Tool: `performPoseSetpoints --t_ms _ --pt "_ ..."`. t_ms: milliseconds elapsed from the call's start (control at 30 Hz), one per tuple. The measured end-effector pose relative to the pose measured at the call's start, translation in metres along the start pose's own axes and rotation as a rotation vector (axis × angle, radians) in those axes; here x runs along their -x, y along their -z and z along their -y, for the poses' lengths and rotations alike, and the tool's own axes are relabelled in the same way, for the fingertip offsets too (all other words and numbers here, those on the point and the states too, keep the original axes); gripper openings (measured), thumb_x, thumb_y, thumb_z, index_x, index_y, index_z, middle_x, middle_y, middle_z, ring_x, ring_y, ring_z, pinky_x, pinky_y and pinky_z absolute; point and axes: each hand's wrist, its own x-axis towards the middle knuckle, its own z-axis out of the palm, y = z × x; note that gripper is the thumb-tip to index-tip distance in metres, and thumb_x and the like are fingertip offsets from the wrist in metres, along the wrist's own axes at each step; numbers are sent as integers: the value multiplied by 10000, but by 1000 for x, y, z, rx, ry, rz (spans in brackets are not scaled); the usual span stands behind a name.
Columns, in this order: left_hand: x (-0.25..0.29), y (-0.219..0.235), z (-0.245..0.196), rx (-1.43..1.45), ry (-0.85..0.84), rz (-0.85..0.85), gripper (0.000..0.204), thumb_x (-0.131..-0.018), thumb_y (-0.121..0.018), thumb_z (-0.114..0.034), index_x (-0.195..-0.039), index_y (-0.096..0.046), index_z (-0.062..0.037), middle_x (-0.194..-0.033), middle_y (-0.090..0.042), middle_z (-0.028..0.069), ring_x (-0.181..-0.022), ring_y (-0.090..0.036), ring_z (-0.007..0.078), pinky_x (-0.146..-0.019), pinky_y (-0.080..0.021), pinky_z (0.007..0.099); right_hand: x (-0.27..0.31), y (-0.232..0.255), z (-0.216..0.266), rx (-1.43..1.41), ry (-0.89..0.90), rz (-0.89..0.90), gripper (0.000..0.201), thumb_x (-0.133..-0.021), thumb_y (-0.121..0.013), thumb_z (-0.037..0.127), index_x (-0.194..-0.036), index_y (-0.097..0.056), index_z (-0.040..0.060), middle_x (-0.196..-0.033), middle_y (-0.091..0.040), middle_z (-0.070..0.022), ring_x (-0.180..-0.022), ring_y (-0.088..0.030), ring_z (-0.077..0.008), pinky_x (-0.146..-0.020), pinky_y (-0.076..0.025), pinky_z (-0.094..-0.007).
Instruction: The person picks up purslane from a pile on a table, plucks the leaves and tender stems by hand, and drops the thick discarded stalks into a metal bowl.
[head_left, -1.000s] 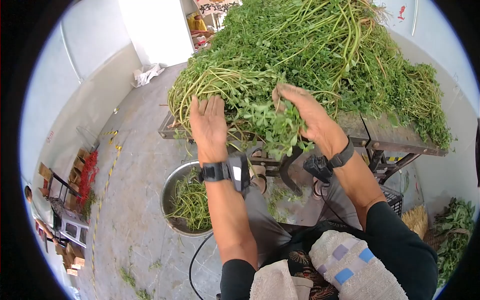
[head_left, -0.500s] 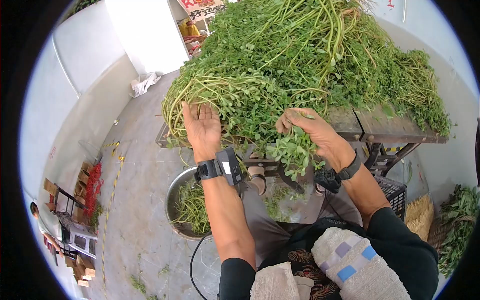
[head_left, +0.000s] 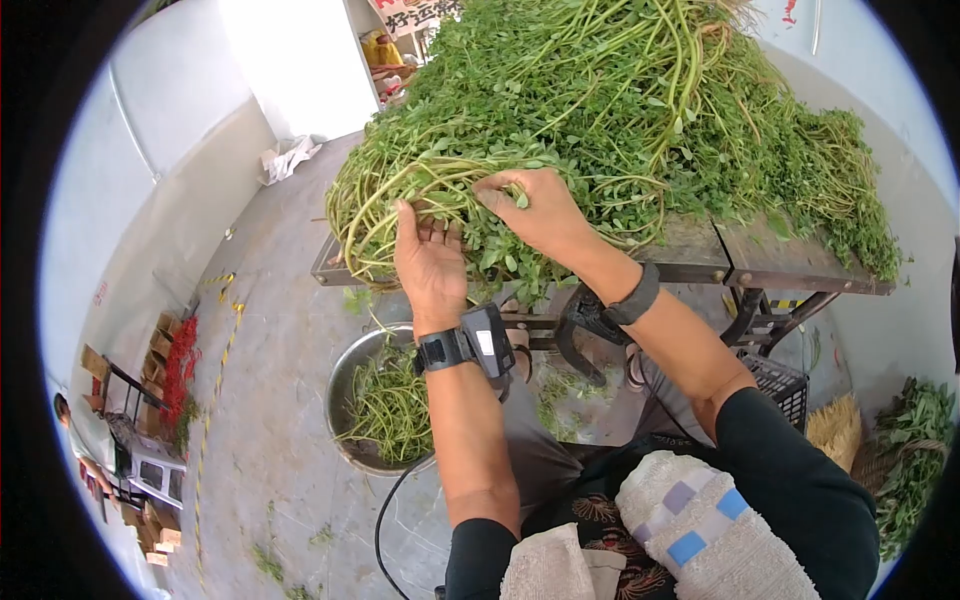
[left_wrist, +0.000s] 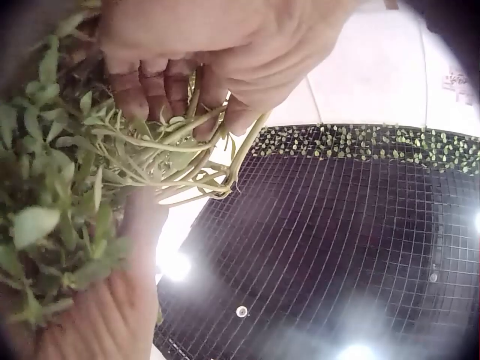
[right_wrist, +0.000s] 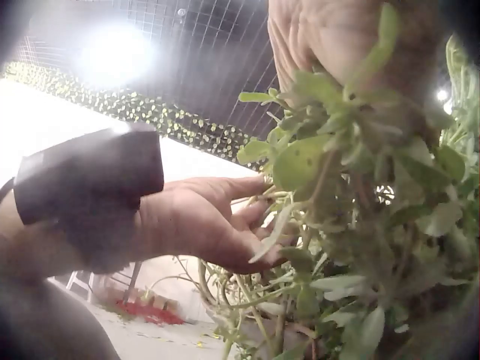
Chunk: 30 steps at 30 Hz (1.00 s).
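A heap of leafy greens that look like purslane [head_left: 600, 130] covers the table top [head_left: 690, 245]. Palm up, my left hand [head_left: 437, 270] lies at the heap's front left edge. Its thumb stands apart, and its fingertips reach under arching stems [head_left: 420, 185], which lie across them in the left wrist view. My right hand [head_left: 545, 210], back upward, pinches a sprig of purslane [head_left: 520, 195] just right of the left fingers. Leaves hide much of the right fingers in the right wrist view, where the left hand [right_wrist: 195, 221] shows close below.
A metal basin [head_left: 340, 400] with cut stems stands on the floor below the left forearm. A black crate [head_left: 780, 385], a straw broom [head_left: 835, 430] and more greens [head_left: 915, 460] are at the right. Far left, a person [head_left: 85, 435] is beside a stool [head_left: 155, 475].
My right hand first draws back toward me with a leafy sprig, then moves left and forward to the stems by my left hand. The left hand keeps its palm-up pose, shifting slightly.
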Motion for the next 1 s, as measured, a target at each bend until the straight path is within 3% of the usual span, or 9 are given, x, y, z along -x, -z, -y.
performPoseSetpoints --t_ms 67,167,300,500,600,700,867,933,1000 --pt "1 0 3 -16 -2 -20 370 -826 -660 -388 -1063 -558 -122 -1045 -529 17 -1023 -461 178 -931 -342 344 4 -6 0 70 -90 68 306 -781 -637 288 -924 -678 20 -663 -614 -179 -603 -599 -304 -583 -467 -362" --pt "6 -3 6 -91 -54 -29 355 -841 -642 -394 -999 -575 -84 -911 -542 14 -866 -485 149 -770 -376 319 14 -20 11 339 63 -22 309 -742 -668 305 -921 -668 53 -813 -645 -124 -739 -623 -285 -622 -487 -385" --pt "12 -6 9 -94 -77 -11 398 -848 -637 -376 -1112 -541 -94 -1058 -544 57 -988 -498 197 -883 -404 363 17 -24 18 423 57 -29 228 -729 -668 262 -858 -668 74 -775 -621 -92 -706 -611 -283 -600 -480 -387" --pt "29 -22 4 -172 -148 254 525 -901 -517 -450 -1193 -497 -14 -1142 -545 87 -1028 -507 216 -919 -410 375 36 -11 28 389 90 4 161 -735 -640 212 -775 -628 56 -721 -586 -108 -666 -592 -310 -579 -468 -413" --pt "27 -19 3 -242 -33 128 521 -910 -507 -438 -1175 -504 10 -1107 -561 115 -996 -531 221 -890 -440 372 50 -20 15 361 86 168 175 -750 -610 204 -736 -586 31 -698 -576 -153 -672 -581 -350 -587 -459 -441" --pt "22 -12 4 -214 -59 133 444 -919 -511 -387 -1099 -533 18 -1050 -584 136 -960 -557 237 -865 -463 377 57 -22 11 109 11 205 192 -775 -589 168 -768 -555 -21 -659 -538 -202 -635 -543 -391 -565 -425 -440" --pt "16 -8 4 1 -20 139 294 -930 -497 -317 -902 -540 -28 -1065 -592 175 -992 -562 274 -890 -449 412 65 -19 10 221 -52 224 212 -778 -567 206 -759 -549 -5 -707 -580 -216 -697 -570 -402 -615 -452 -468" --pt "20 -14 4 47 -72 81 286 -949 -454 -305 -809 -466 -56 -904 -576 139 -861 -551 264 -896 -444 419 69 -21 2 251 -76 225 211 -781 -559 205 -763 -561 -6 -708 -579 -222 -701 -567 -407 -616 -449 -469" --pt "16 -8 2 198 -85 112 299 -973 -395 -295 -773 -377 -73 -724 -441 76 -692 -449 221 -825 -449 413 72 -23 -6 -71 -207 139 212 -787 -535 198 -745 -571 -7 -616 -553 -151 -626 -574 -332 -588 -438 -408"
